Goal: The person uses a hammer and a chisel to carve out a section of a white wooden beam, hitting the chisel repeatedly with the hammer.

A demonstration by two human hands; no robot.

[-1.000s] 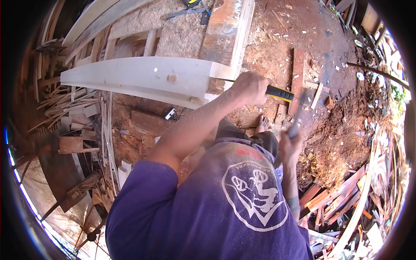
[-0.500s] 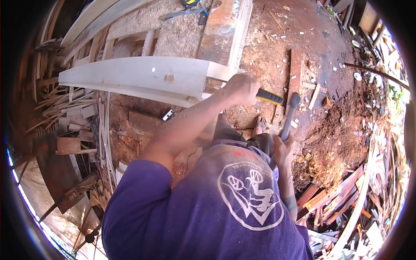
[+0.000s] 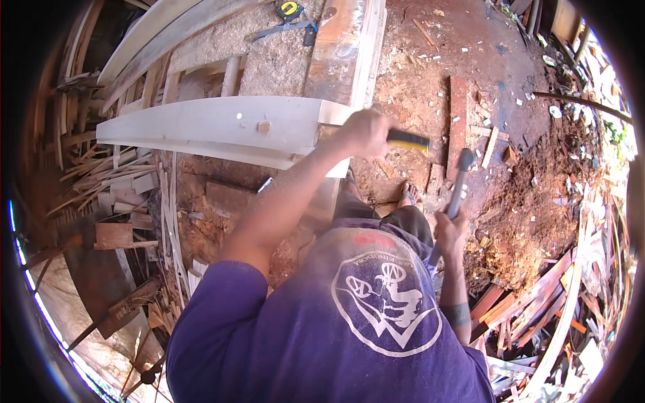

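My left hand (image 3: pixel 368 132) is closed round a chisel (image 3: pixel 411 140) with a black and yellow handle. The handle sticks out to the right, and the blade is mostly hidden at the end of a long pale timber beam (image 3: pixel 215 115). A small wooden block (image 3: pixel 265 127) shows on the beam's face. Lower down on the right, my right hand (image 3: pixel 451 232) grips a hammer (image 3: pixel 459 188) by its grey shaft. Its dark head points up, apart from the chisel's handle end.
A tape measure (image 3: pixel 289 9) and a blue square (image 3: pixel 285 29) lie beyond the beam, beside a broad weathered plank (image 3: pixel 336 57). A reddish board (image 3: pixel 457 114) rests on the chip-strewn ground. Wood offcuts (image 3: pixel 531 302) pile up at right, with thin strips (image 3: pixel 101 161) at left.
The hammer and my right hand have shifted slightly right, widening the gap to the chisel handle. My left hand and the chisel have moved a little left, and the view has shifted slightly.
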